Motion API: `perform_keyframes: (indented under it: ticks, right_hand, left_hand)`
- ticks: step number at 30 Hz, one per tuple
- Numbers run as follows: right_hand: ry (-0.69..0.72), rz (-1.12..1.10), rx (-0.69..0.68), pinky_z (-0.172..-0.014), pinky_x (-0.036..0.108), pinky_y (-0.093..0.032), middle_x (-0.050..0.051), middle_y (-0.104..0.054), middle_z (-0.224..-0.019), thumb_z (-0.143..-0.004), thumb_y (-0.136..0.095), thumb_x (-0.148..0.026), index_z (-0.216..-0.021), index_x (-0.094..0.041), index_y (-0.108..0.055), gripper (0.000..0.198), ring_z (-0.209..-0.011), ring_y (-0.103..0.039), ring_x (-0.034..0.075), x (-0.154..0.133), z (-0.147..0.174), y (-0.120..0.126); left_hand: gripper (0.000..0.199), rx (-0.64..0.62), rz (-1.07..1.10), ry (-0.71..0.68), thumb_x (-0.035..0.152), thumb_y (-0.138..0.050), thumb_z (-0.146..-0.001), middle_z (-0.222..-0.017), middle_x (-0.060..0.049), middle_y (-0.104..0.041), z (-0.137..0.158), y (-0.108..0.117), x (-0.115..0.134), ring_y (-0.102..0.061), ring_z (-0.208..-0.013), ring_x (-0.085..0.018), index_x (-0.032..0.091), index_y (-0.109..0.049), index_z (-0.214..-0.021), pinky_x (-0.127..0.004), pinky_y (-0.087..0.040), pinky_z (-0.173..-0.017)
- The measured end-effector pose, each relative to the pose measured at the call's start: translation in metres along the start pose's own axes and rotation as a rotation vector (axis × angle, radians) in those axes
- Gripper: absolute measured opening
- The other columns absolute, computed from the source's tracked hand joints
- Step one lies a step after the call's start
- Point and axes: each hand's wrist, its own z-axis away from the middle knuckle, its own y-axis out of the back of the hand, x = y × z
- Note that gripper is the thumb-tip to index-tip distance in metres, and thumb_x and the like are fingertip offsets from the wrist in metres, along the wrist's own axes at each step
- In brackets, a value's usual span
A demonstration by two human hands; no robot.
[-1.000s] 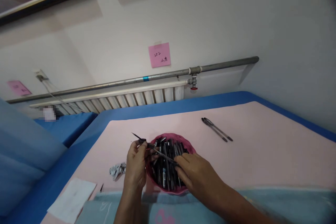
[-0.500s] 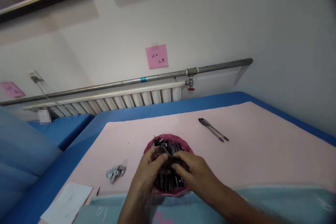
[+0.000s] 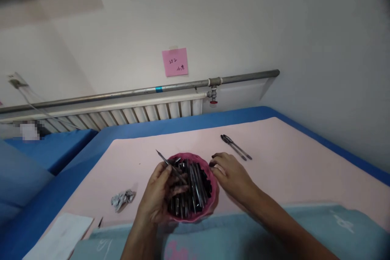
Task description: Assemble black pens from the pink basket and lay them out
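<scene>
My left hand is closed on a slim pen refill or uncapped pen, its pointed tip slanting up and left over the basket's rim. Dark smudges mark the fingers of this hand. Below it, a pink basket holds many black and clear pens, packed close together. At the basket's right rim is my right hand, fingers loosely bent and apart, fingertips dark. I make out nothing held in it, and whether it touches the rim is unclear.
Two pens lie side by side at the back right of the pink sheet. To the left are crumpled paper, white paper and a small dark piece. A radiator and pipe run along the wall.
My hands were together over the basket and have parted. The right one moved to the right rim, while the left stays over the pens, holding the slim piece. The view has shifted slightly.
</scene>
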Motion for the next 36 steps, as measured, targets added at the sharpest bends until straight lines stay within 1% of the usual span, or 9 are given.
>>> perform_keyframes:
  ticks: [4,10,16,22,26,28,31,33,36]
  right_hand:
    - [0.023,0.184,-0.165,-0.08,0.033,-0.037,0.008,-0.057,-0.098,-0.076,-0.046,-0.011,-0.079,-0.017,-0.064,0.019,-0.091,-0.048,0.02,0.002,0.003,-0.004]
    - [0.05,0.396,-0.268,-0.075,0.036,-0.035,0.01,-0.055,-0.097,-0.074,-0.049,-0.015,-0.08,-0.016,-0.063,0.016,-0.089,-0.045,0.024,-0.008,0.005,-0.013]
    - [0.017,0.414,-0.287,-0.073,0.036,-0.036,0.011,-0.054,-0.102,-0.07,-0.048,-0.016,-0.077,-0.016,-0.062,0.015,-0.091,-0.044,0.026,-0.01,0.005,-0.017]
    - [-0.02,0.277,-0.239,-0.078,0.035,-0.039,0.009,-0.055,-0.107,-0.068,-0.045,-0.009,-0.08,-0.017,-0.061,0.021,-0.096,-0.046,0.024,-0.007,0.006,-0.019]
    - [-0.012,0.155,-0.087,-0.086,0.037,-0.037,0.011,-0.053,-0.116,-0.073,-0.044,-0.01,-0.078,-0.016,-0.058,0.016,-0.105,-0.045,0.024,-0.005,0.005,-0.015]
    - [-0.048,0.032,-0.034,-0.079,0.034,-0.041,0.009,-0.06,-0.101,-0.079,-0.042,-0.015,-0.081,-0.017,-0.056,0.015,-0.093,-0.052,0.021,-0.008,0.004,-0.01]
    - [-0.131,-0.182,-0.056,-0.06,0.027,-0.042,0.0,-0.06,-0.072,-0.082,-0.04,-0.022,-0.081,-0.02,-0.054,0.014,-0.066,-0.054,0.015,-0.017,0.004,-0.003]
    - [-0.148,-0.292,-0.06,-0.057,0.025,-0.041,-0.002,-0.057,-0.066,-0.08,-0.042,-0.022,-0.078,-0.02,-0.054,0.012,-0.061,-0.053,0.013,-0.023,0.004,-0.002]
    - [-0.154,-0.432,-0.055,-0.056,0.023,-0.042,-0.002,-0.058,-0.069,-0.076,-0.043,-0.018,-0.078,-0.019,-0.057,0.014,-0.061,-0.053,0.012,-0.03,0.007,-0.005]
  left_hand:
    - [0.016,0.009,0.015,0.008,0.024,-0.056,-0.078,-0.082,-0.006,-0.063,0.0,-0.002,0.0,-0.064,-0.075,-0.019,0.021,-0.054,-0.093,-0.034,-0.055,-0.062]
    - [0.021,0.033,-0.049,0.011,0.025,-0.054,-0.079,-0.086,-0.007,-0.063,0.002,-0.006,0.002,-0.063,-0.073,-0.017,0.02,-0.055,-0.099,-0.031,-0.054,-0.06]
    - [0.018,0.057,-0.077,0.003,0.021,-0.052,-0.08,-0.086,-0.007,-0.063,0.003,-0.007,0.002,-0.062,-0.072,-0.017,0.022,-0.056,-0.097,-0.03,-0.054,-0.058]
    - [0.017,0.046,-0.072,0.015,0.021,-0.053,-0.079,-0.085,-0.006,-0.063,0.003,-0.006,0.001,-0.062,-0.07,-0.017,0.021,-0.056,-0.096,-0.03,-0.053,-0.057]
    - [0.021,0.027,-0.072,0.019,0.022,-0.054,-0.079,-0.089,-0.008,-0.063,0.003,-0.006,0.001,-0.062,-0.069,-0.016,0.022,-0.056,-0.099,-0.029,-0.053,-0.056]
    - [0.021,0.03,-0.067,0.022,0.022,-0.054,-0.078,-0.09,-0.008,-0.063,0.002,-0.007,0.001,-0.063,-0.069,-0.016,0.021,-0.056,-0.099,-0.029,-0.053,-0.055]
    - [0.021,0.024,-0.046,0.031,0.022,-0.056,-0.077,-0.089,-0.007,-0.063,0.002,-0.007,0.001,-0.063,-0.068,-0.017,0.02,-0.056,-0.098,-0.029,-0.053,-0.054]
    - [0.022,0.015,-0.024,0.035,0.024,-0.058,-0.076,-0.087,-0.007,-0.063,0.002,-0.008,0.0,-0.063,-0.068,-0.017,0.02,-0.055,-0.097,-0.029,-0.053,-0.053]
    - [0.024,-0.001,0.031,0.043,0.024,-0.06,-0.074,-0.084,-0.006,-0.064,0.003,-0.009,-0.002,-0.064,-0.068,-0.017,0.019,-0.054,-0.097,-0.03,-0.053,-0.055]
